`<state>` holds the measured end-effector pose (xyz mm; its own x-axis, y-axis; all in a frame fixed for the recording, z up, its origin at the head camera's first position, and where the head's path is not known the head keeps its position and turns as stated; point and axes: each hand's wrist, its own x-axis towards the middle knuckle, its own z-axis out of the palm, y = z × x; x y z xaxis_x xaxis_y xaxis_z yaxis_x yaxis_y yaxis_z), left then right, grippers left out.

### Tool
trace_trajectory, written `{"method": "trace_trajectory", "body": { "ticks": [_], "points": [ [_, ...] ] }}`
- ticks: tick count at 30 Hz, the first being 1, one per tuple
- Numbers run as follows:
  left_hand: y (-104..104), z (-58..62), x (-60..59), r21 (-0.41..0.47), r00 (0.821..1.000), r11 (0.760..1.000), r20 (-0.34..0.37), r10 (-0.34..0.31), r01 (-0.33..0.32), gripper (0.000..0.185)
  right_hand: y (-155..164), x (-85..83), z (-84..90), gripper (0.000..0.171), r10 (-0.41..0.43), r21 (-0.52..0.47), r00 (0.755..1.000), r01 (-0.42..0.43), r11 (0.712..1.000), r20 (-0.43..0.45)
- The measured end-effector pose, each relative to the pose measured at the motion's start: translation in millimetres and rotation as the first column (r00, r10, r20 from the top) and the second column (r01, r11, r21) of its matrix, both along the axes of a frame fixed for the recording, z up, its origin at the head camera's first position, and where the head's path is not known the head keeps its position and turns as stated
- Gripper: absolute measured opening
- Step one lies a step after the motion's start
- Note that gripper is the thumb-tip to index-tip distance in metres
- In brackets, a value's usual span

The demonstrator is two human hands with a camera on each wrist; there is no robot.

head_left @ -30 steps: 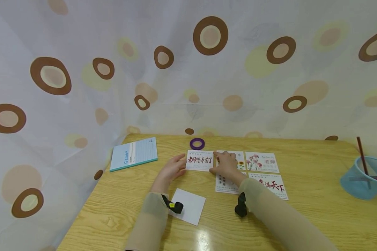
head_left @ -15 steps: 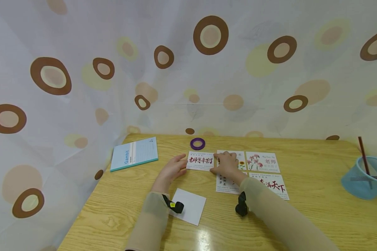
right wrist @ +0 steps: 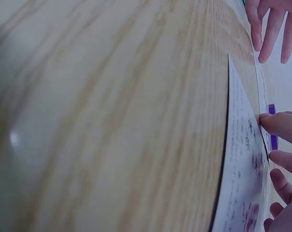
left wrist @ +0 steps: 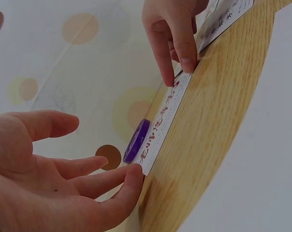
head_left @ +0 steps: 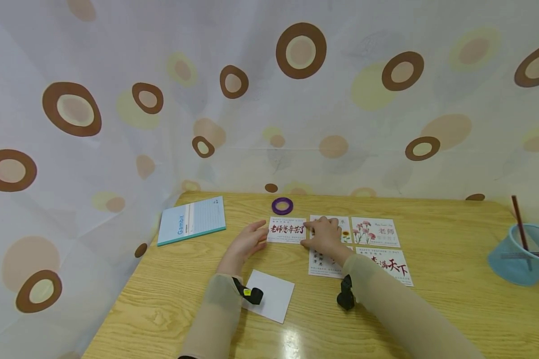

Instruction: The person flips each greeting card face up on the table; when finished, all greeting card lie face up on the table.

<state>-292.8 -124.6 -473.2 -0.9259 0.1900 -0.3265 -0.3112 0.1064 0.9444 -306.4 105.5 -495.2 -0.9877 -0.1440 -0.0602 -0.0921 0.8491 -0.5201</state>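
Note:
A white card with red lettering (head_left: 287, 230) lies on the wooden table between both hands. My left hand (head_left: 247, 243) is at its left edge with loosely spread fingers; in the left wrist view a fingertip (left wrist: 134, 170) touches the card's corner. My right hand (head_left: 325, 237) touches the right edge with thumb and forefinger set apart, its other fingers bent. Partly hidden beneath the right hand are a sunflower card (head_left: 345, 235) and a lettered card (head_left: 324, 268). Beside them lie a carnation card (head_left: 375, 232) and another red-lettered card (head_left: 393, 269), partly covered by the right sleeve.
A purple ring (head_left: 275, 210), like a tape roll, lies just behind the middle card. A blank white card (head_left: 274, 297) is near the left wrist. The blue notebook (head_left: 192, 222) sits at back left. A blue cup (head_left: 505, 263) holding dark red sticks stands at right.
The red-lettered card between the hands has shifted very slightly, its far edge a little further from the purple ring. Both hands stay almost still.

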Motion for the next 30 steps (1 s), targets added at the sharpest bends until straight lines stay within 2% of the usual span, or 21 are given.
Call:
{"method": "trace_trajectory", "body": {
  "ticks": [19,30],
  "points": [
    [-2.0,-1.6,-1.4,0.010,1.000,1.000,0.005,-0.006,0.006,0.055,1.3,0.2,-0.2,0.061,0.029,-0.027,1.000,-0.030,0.999,-0.011],
    [-17.9,2.8,10.7,-0.024,0.999,0.999,-0.045,-0.030,0.029,0.057,1.9,2.7,0.4,0.063,0.044,0.006,0.999,-0.043,0.999,-0.028]
  ]
}}
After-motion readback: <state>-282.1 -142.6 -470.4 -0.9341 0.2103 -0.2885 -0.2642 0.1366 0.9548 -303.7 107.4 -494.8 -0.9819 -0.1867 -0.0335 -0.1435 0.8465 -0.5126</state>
